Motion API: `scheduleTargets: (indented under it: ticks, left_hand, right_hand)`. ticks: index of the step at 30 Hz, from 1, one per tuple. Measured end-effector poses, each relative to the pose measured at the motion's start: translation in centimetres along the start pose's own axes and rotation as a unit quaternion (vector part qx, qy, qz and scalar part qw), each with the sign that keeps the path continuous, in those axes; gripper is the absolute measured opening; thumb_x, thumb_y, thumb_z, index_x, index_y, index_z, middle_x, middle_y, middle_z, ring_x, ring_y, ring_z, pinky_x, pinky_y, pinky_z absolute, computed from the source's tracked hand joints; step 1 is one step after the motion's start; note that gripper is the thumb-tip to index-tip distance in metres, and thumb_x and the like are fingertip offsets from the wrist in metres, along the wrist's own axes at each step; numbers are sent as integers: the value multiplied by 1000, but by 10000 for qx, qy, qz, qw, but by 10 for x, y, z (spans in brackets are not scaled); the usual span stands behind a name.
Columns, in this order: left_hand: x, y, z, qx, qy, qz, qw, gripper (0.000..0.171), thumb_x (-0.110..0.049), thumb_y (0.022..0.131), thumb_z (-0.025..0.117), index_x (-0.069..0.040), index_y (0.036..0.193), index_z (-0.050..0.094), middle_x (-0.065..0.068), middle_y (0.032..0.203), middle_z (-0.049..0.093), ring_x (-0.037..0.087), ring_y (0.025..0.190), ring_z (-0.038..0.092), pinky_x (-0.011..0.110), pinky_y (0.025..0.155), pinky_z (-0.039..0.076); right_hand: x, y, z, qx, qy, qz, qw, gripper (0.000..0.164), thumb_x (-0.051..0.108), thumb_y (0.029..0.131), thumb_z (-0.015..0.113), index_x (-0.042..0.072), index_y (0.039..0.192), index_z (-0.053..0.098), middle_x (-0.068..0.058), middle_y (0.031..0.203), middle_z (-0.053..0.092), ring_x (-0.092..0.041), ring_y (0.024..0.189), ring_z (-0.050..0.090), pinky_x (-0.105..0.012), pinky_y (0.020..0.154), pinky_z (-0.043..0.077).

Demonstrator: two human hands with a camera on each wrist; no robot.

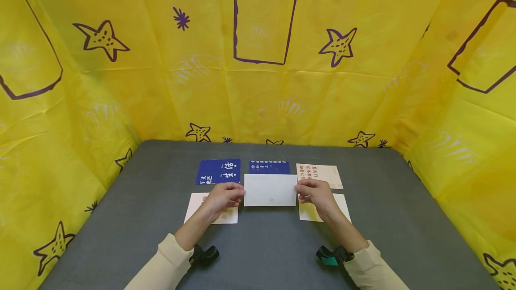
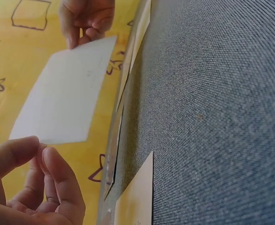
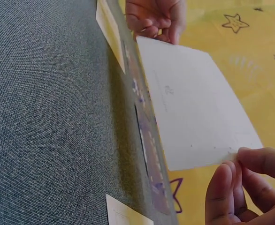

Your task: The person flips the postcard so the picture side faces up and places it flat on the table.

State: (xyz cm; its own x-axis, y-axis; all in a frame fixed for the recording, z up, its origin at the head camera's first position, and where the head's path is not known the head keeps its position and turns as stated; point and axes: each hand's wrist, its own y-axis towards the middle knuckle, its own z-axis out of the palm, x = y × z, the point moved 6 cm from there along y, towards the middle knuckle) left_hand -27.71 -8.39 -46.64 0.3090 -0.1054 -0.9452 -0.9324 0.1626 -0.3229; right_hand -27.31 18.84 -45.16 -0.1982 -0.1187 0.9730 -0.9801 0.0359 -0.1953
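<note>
A white card is held up off the table, its pale side with a tiny faint mark facing the head camera. My left hand pinches its left edge between thumb and fingers. On the opposite edge, my right hand pinches it the same way. Both wrist views show the card tilted above the tabletop, with the right hand at its far end in the left wrist view. What is on the card's other side is hidden.
Around the held card lie a blue card at back left, another blue card partly covered, a cream card at back right, and pale cards at front left and front right. The grey table meets yellow cloth behind.
</note>
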Motion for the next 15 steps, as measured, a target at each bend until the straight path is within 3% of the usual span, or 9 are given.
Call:
scheduleTargets:
  ticks: [15]
  left_hand:
    - [-2, -1, 2, 82, -141, 127, 9998, 22, -10, 85, 59, 4, 102, 60, 3, 77, 63, 13, 68, 58, 24, 65, 54]
  right_hand:
    - [2, -3, 1, 226, 124, -95, 9996, 29, 16, 81, 66, -5, 101, 62, -3, 74, 65, -19, 65, 62, -26, 61, 55]
